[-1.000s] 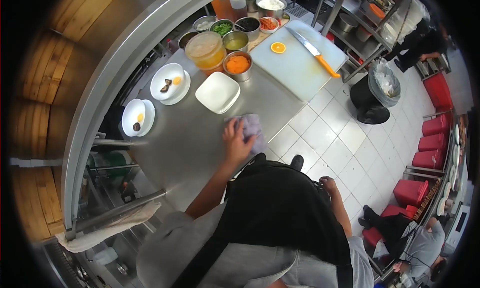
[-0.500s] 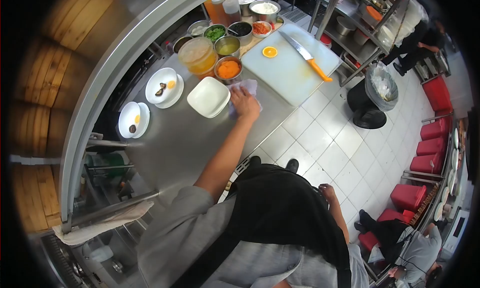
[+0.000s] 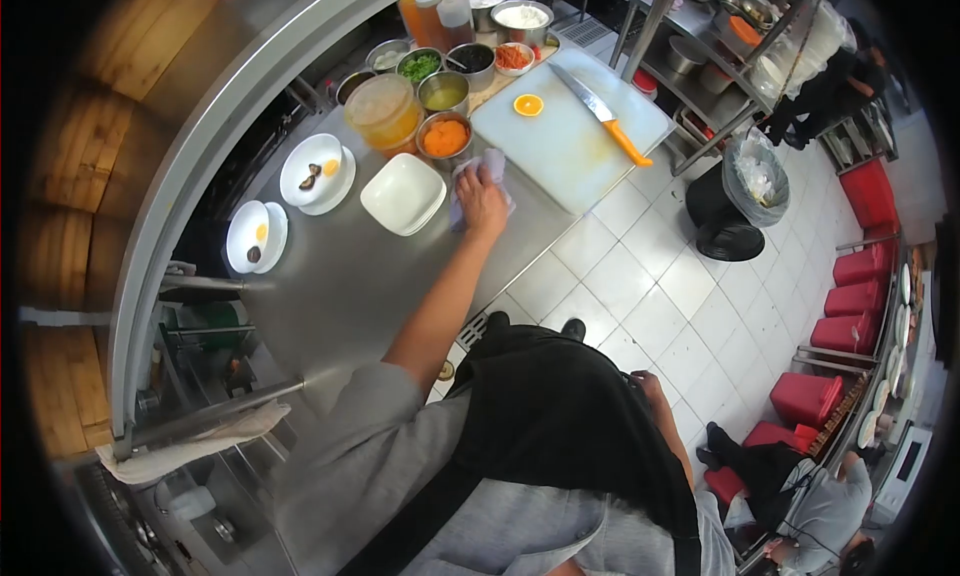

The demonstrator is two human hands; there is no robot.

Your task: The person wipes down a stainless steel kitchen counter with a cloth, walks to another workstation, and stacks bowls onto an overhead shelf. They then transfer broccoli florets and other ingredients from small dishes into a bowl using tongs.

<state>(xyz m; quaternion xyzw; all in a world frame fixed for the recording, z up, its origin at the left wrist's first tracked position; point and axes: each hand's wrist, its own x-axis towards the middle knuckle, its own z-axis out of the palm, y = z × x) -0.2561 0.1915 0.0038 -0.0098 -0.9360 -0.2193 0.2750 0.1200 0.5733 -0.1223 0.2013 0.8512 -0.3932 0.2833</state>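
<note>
My left hand presses down on a crumpled light purple cloth on the steel counter, with its fingers bent over the cloth. Just left of it are stacked square white dishes. Above is a metal tub of orange food, and to the upper right a white cutting board holds a cut orange half and an orange-handled knife. Beside the black apron, my right hand hangs with curled fingers; what is in it is hidden.
White bowls with egg and dark pieces stand at the left. Tubs of toppings and squeeze bottles line the back. A bin, red boxes, a shelf rack and two other people are on the right.
My left hand and the cloth have moved up the counter, from below the square dishes to beside them near the cutting board. My right hand stays by the apron. The view has shifted slightly.
</note>
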